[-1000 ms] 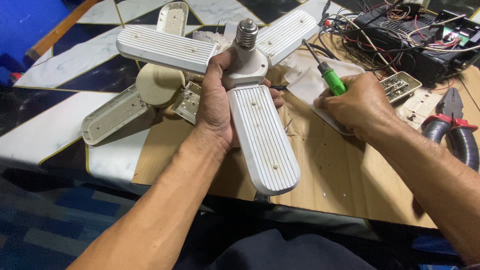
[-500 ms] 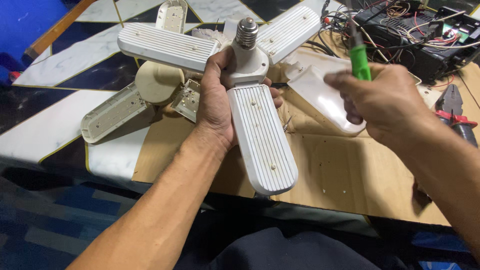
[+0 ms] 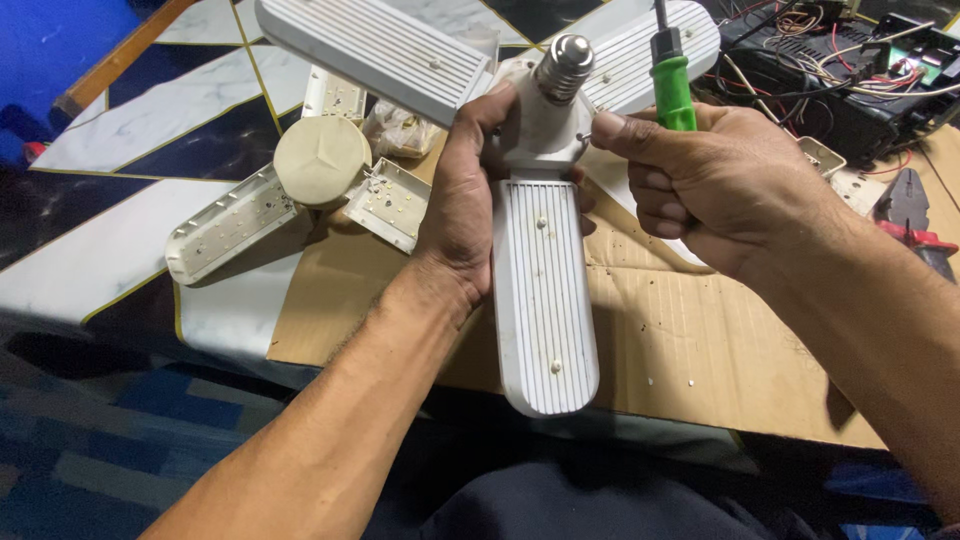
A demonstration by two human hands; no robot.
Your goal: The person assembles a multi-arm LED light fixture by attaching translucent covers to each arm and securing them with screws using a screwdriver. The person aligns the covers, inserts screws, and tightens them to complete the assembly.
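Note:
My left hand (image 3: 462, 215) grips the hub of a white fan-blade LED lamp (image 3: 541, 290), whose metal screw base (image 3: 563, 67) points up and away. One ribbed blade runs toward me; two others spread left and right at the top. My right hand (image 3: 715, 185) is closed around a green-handled screwdriver (image 3: 675, 90), shaft pointing up, with the thumb tip against the lamp hub right of the base.
A second, opened lamp (image 3: 300, 190) with a beige cap and bare LED panels lies at left on the marble-pattern table. Brown cardboard (image 3: 690, 340) lies under the work. Red-handled pliers (image 3: 915, 225) and a tangle of wires and electronics (image 3: 850, 70) sit at right.
My right hand picked the green screwdriver up off the cardboard and carried it to the lamp hub. The lamp is held closer to the camera.

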